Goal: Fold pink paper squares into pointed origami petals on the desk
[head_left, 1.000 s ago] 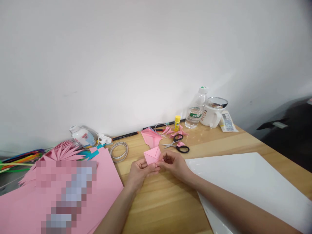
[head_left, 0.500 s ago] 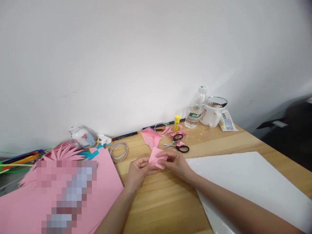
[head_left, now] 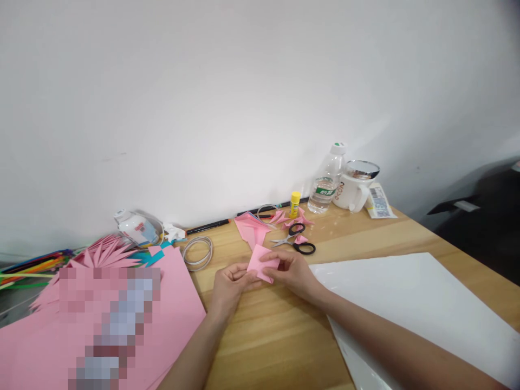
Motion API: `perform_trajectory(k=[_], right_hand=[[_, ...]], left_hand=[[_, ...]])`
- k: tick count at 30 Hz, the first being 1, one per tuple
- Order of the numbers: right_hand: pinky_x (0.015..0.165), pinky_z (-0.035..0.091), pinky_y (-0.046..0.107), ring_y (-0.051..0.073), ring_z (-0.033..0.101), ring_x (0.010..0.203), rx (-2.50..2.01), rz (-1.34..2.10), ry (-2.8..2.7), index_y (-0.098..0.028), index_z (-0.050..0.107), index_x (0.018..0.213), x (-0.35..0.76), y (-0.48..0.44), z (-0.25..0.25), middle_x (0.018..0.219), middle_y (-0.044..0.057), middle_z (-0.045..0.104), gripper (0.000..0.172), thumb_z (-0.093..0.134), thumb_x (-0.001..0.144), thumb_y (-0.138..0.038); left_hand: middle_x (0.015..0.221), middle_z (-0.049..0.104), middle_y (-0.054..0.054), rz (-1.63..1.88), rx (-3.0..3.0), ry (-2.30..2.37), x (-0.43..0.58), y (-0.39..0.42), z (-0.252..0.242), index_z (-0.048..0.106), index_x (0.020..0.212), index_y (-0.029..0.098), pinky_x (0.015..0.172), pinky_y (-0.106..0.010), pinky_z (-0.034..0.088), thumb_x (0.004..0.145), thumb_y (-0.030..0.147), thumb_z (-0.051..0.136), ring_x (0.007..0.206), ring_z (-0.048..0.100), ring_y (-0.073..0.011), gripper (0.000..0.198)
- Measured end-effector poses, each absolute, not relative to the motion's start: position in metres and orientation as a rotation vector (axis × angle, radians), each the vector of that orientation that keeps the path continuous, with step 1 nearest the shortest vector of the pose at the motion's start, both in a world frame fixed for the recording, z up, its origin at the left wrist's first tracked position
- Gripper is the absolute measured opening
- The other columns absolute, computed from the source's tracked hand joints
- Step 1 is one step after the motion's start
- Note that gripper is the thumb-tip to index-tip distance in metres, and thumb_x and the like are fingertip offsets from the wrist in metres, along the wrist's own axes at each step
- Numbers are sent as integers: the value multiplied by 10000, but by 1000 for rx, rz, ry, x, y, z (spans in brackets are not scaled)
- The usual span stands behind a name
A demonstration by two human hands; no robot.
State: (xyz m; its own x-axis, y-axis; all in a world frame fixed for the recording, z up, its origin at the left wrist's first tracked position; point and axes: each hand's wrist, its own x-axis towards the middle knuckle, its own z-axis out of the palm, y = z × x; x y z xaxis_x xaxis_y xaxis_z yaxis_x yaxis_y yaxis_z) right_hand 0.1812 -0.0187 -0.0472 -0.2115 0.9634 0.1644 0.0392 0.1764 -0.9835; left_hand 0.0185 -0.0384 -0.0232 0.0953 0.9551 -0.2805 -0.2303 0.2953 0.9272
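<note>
A small folded piece of pink paper is pinched between my two hands over the wooden table. My left hand grips its lower left edge, thumb on top. On the right side, my right hand holds it with thumb and fingers closed on the paper. Just beyond lie a pink folded paper shape and a pair of scissors with black handles, blades apart. Small pink paper pieces lie around a yellow glue stick.
Pink sheets and a pleated pink paper piece cover the left side. A white board lies at the right. Along the wall stand a water bottle and a mug; a white bottle and coiled cord are left.
Almost nothing differs. Both hands keep their hold on the pink paper, which has shifted very slightly.
</note>
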Motion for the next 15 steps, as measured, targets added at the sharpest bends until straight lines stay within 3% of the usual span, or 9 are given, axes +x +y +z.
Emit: perform_trajectory(k=[15], right_hand=[[487,390,211,96,494,526,-1041,1295,-1418,-151,665,835,181,-19,-45,722,17,617,224,653,646,-271]], left_hand=[[774,722,-107,1046,863,1067,18,-40,-24,662,792,80,710,-297,536,579,238,750,701,673,-200,279]])
